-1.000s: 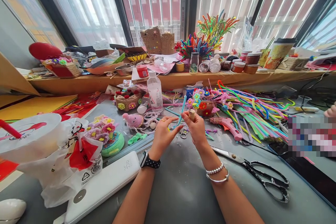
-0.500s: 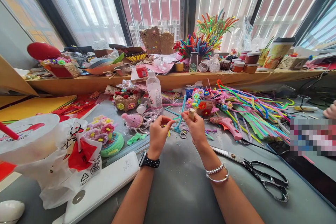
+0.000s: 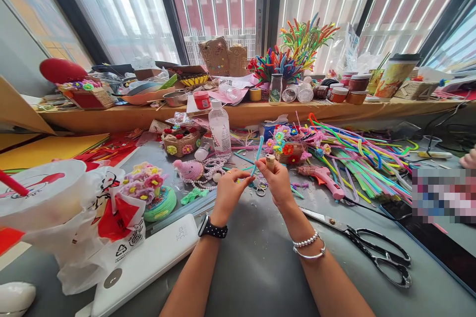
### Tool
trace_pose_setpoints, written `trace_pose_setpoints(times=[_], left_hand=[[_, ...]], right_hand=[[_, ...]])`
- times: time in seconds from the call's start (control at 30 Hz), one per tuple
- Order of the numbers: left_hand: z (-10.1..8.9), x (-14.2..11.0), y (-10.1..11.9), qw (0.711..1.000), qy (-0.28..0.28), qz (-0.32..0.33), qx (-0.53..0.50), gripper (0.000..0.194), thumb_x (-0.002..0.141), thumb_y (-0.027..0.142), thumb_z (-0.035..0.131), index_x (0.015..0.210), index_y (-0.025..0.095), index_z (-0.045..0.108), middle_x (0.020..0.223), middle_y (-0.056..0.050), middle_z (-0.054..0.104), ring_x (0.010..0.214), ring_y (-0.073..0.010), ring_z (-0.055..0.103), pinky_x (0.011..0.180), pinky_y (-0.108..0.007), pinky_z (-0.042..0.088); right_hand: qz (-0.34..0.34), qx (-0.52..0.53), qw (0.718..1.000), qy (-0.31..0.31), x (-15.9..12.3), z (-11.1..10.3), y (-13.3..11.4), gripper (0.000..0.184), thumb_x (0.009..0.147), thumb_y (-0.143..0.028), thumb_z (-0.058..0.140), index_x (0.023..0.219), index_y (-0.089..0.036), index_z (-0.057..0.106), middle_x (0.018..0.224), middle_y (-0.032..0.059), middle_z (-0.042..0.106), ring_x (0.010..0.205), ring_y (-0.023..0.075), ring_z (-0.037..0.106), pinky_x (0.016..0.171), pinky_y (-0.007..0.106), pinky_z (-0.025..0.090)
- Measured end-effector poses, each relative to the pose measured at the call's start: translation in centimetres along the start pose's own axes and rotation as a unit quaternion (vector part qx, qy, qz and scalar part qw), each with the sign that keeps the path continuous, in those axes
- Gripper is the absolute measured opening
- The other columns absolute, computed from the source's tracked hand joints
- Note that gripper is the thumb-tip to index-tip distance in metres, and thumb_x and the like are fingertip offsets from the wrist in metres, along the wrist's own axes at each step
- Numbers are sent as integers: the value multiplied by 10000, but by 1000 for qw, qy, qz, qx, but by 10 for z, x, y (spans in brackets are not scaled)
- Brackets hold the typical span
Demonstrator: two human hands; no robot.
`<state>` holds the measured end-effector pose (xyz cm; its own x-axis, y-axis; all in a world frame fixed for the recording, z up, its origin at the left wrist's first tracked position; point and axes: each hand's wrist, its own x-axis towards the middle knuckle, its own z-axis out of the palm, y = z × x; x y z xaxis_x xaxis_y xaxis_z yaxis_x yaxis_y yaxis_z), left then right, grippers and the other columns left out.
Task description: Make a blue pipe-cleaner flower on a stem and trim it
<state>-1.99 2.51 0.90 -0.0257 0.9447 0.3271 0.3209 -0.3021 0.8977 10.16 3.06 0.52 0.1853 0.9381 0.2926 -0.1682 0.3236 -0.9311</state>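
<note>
My left hand [image 3: 228, 191] and my right hand [image 3: 277, 182] are raised close together over the grey table [image 3: 256, 267]. A light blue pipe cleaner [image 3: 257, 153] stands up between them; the fingertips of my left hand pinch its lower end. My right hand is closed around a short tan wooden stick [image 3: 270, 161] held upright, with the pipe cleaner touching it. Small scissors [image 3: 260, 188] lie on the table just beyond my hands. A black watch is on my left wrist, bracelets on my right.
Large black scissors [image 3: 366, 247] lie to the right, a pink glue gun [image 3: 324, 178] and a heap of coloured pipe cleaners [image 3: 357, 153] beyond. A white power bank [image 3: 148, 260], a plastic bag [image 3: 92, 223], flower baskets [image 3: 180, 141] and a bottle [image 3: 219, 129] stand to the left. Another person's hand [image 3: 469, 158] shows at the right edge.
My left hand's fingers opened briefly, then closed on the blue pipe cleaner's lower end again, closer to my right hand. The right hand barely moved.
</note>
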Motion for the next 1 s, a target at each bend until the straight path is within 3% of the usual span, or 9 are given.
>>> trace_pose_setpoints(times=[0.13, 0.2, 0.27, 0.3, 0.43, 0.57, 0.73, 1.0], left_hand=[[-7, 3, 0, 991, 113, -33, -66, 185, 613, 314, 627, 715, 162, 652, 693, -12, 631, 653, -135, 554, 615, -248, 410], [-11, 5, 1, 962, 181, -74, -190, 195, 597, 293, 643, 742, 162, 631, 692, 14, 627, 647, -103, 550, 626, -219, 408], [-13, 6, 2, 920, 213, -116, -310, 191, 549, 253, 680, 702, 161, 611, 650, 43, 613, 602, -72, 542, 610, -194, 406], [-13, 7, 3, 905, 212, -130, -345, 188, 533, 236, 690, 679, 159, 600, 633, 52, 606, 581, -62, 541, 601, -188, 408], [-11, 7, 3, 892, 176, -154, -386, 170, 539, 213, 685, 631, 148, 557, 614, 46, 601, 543, -60, 558, 600, -201, 437], [-8, 5, 2, 883, 153, -168, -411, 155, 558, 194, 676, 616, 142, 542, 612, 37, 600, 552, -67, 571, 618, -214, 463], [-7, 4, 2, 881, 153, -164, -417, 158, 562, 162, 680, 656, 144, 554, 604, 58, 582, 527, -38, 551, 512, -142, 432], [-6, 4, 2, 878, 144, -145, -433, 118, 616, 128, 628, 689, 150, 538, 683, 36, 614, 633, -70, 601, 686, -206, 469]], right_hand=[[19, 27, 999, 1, 1, 0, 0, 295, 692, -464, 519, 729, -175, 566, 541, -47, 421, 484, 88, 362, 475, 213, 294], [71, 77, 994, -12, 0, 3, 2, 395, 711, -546, 439, 717, -172, 566, 533, -36, 432, 456, 87, 372, 449, 214, 297], [140, 118, 982, -40, -3, 8, 5, 495, 709, -610, 365, 632, -162, 558, 498, -25, 433, 419, 86, 370, 421, 217, 292], [168, 123, 976, -58, -4, 11, 6, 521, 704, -626, 348, 583, -160, 547, 469, -25, 423, 399, 85, 362, 409, 218, 285], [226, 112, 962, -100, -9, 19, 9, 495, 694, -597, 389, 485, -166, 511, 384, -43, 385, 350, 77, 337, 392, 211, 263], [247, 113, 956, -108, -11, 23, 11, 441, 689, -537, 441, 484, -155, 527, 394, -40, 418, 352, 71, 352, 399, 205, 276], [258, 125, 948, -139, -11, 26, 12, 482, 700, -540, 415, 480, -136, 559, 409, -31, 431, 374, 65, 364, 423, 202, 296], [268, 146, 944, -129, -10, 28, 18, 511, 687, -594, 390, 420, -162, 443, 346, -50, 385, 319, 61, 333, 375, 201, 255]])
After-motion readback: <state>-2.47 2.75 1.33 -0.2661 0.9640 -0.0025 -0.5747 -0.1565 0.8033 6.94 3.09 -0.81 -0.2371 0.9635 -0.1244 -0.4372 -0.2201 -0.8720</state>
